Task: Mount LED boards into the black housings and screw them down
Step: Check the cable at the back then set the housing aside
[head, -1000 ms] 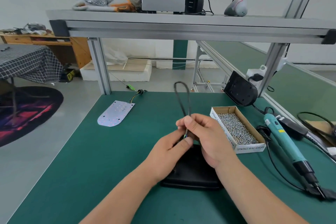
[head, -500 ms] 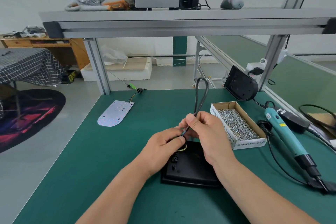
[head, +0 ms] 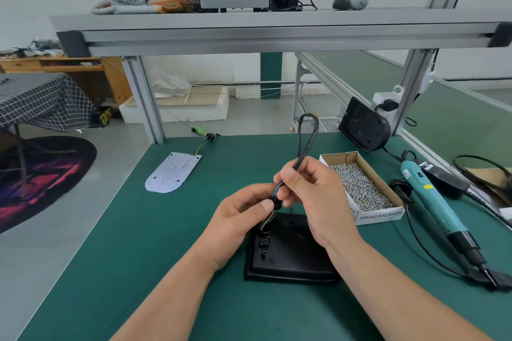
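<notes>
A looped black cable (head: pixel 306 135) is pinched by the right hand (head: pixel 310 194) above a black housing (head: pixel 291 257) lying on the green tabletop (head: pixel 138 243). Its coloured wires (head: pixel 270 219) are gripped by the left hand (head: pixel 241 219). An LED board (head: pixel 173 171) lies well apart, far left.

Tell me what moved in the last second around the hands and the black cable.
The left hand and right hand lifted the cable up from the housing, so more of the housing shows and coloured wires now run down to it. The cable's loop tipped rightward. Both hands kept pinching the cable; the board, screw box and screwdriver stayed put.
</notes>
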Demonstrator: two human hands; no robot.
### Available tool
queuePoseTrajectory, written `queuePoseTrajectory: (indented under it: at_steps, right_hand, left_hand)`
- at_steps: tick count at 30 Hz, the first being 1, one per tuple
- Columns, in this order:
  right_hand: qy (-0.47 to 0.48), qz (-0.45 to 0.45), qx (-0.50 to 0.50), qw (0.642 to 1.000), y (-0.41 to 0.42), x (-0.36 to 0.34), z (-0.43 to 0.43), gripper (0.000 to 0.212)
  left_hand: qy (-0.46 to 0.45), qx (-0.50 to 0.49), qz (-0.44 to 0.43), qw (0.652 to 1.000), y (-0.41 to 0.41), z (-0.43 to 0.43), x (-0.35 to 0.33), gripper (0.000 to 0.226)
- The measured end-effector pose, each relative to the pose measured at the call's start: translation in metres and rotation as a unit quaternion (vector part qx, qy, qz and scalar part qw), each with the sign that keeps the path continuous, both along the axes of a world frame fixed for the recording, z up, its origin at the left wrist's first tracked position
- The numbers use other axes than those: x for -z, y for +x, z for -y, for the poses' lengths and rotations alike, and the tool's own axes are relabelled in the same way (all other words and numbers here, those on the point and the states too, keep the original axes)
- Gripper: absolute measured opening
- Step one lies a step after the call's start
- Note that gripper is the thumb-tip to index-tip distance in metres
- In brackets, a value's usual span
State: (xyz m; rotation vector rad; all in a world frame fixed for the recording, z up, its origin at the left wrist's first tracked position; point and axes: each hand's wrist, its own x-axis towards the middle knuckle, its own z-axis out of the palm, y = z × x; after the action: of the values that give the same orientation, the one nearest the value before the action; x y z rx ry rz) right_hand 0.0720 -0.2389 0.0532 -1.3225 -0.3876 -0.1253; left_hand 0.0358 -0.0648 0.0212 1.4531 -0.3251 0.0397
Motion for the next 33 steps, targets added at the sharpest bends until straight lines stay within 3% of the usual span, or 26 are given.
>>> queuePoseTrajectory:
  at_steps: [6,13,19,31,33]
  right_hand:
    - [-0.024,0.019,-0.019,0.999,0.000,0.004,0.002,0.001]
    - [-0.021,0.039,0.026,0.999,0.000,0.011,0.001,0.005]
    - [-0.019,0.040,0.062,0.997,-0.002,0.010,0.002,0.004]
    - [0.005,0.006,0.081,0.997,0.001,0.011,0.003,0.010]
    - [0.001,-0.001,0.084,0.996,0.002,0.011,0.003,0.011]
  left_hand:
    - [0.050,-0.017,-0.008,0.999,0.002,0.007,0.001,0.021]
    - [0.073,0.004,-0.014,0.997,0.003,0.012,0.003,0.030]
    - [0.104,0.024,-0.021,0.994,0.002,0.011,0.004,0.007]
    - [0.203,0.020,0.005,0.979,0.006,0.007,0.007,0.006]
    - [0.209,0.034,-0.003,0.977,0.006,0.006,0.005,0.016]
